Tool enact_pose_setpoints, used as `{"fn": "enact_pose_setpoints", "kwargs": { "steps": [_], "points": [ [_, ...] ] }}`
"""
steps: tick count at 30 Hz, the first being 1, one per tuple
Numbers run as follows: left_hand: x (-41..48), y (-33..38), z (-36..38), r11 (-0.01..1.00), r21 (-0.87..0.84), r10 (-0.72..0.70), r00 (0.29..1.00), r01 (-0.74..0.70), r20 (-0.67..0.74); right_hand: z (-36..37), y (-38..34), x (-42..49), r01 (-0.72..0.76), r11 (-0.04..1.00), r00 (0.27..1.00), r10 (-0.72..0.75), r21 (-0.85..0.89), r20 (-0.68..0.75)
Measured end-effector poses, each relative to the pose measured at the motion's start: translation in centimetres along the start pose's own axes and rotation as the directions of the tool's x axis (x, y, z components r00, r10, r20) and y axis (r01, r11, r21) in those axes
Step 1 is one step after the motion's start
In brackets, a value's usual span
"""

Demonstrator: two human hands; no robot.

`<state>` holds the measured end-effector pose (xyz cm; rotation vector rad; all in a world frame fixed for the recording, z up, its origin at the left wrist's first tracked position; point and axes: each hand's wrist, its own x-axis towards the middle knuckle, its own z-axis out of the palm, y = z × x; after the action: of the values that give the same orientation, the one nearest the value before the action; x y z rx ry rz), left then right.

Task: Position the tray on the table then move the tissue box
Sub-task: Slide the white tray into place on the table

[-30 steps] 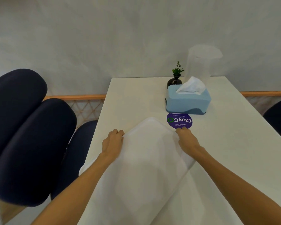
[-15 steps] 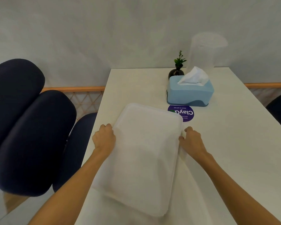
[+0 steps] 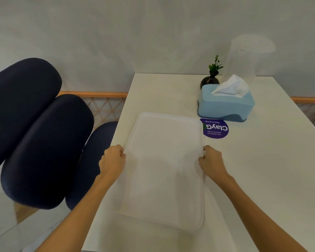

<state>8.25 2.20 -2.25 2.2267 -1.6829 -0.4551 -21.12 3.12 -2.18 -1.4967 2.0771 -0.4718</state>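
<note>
A white rectangular tray (image 3: 164, 168) lies flat on the white table (image 3: 262, 170), near its left edge, long side pointing away from me. My left hand (image 3: 113, 160) grips the tray's left rim and my right hand (image 3: 211, 159) grips its right rim. A light blue tissue box (image 3: 225, 106) with a white tissue sticking out stands beyond the tray, to the right, apart from it.
A round purple sticker (image 3: 216, 129) lies on the table between tray and tissue box, partly under the tray's corner. A small black vase with a green plant (image 3: 210, 80) and a clear container (image 3: 244, 57) stand behind the box. Dark blue chairs (image 3: 35, 133) are at the left.
The tray was tilted and skewed across the table edge; it has turned straight and come down flat on the table, both hands still on its rims.
</note>
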Motion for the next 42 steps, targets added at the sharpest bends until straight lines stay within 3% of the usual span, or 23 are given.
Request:
{"fn": "enact_pose_setpoints", "kwargs": {
  "steps": [14, 29, 37, 42],
  "points": [
    [6.3, 0.9, -0.8, 0.996, -0.034, -0.081, 0.997, 0.081, 0.014, 0.1, -5.5, 7.2, 0.028, 0.990, 0.999, -0.024, -0.138, 0.030],
    [7.9, 0.7, -0.6, 0.994, -0.002, -0.112, 0.994, 0.112, 0.016, 0.7, -6.5, 8.5, -0.002, 0.990, 1.000, 0.006, -0.139, 0.028],
    [6.7, 0.7, 0.4, 0.996, 0.059, -0.059, 0.996, 0.063, -0.064, 1.9, -5.0, 7.7, 0.049, 0.997, 0.996, -0.053, -0.062, -0.065],
    [5.6, 1.0, 0.6, 0.995, -0.061, -0.081, 0.986, 0.073, -0.145, 0.6, -2.8, 6.4, 0.024, 0.987, 0.996, -0.009, 0.160, -0.092]
  ]
}}
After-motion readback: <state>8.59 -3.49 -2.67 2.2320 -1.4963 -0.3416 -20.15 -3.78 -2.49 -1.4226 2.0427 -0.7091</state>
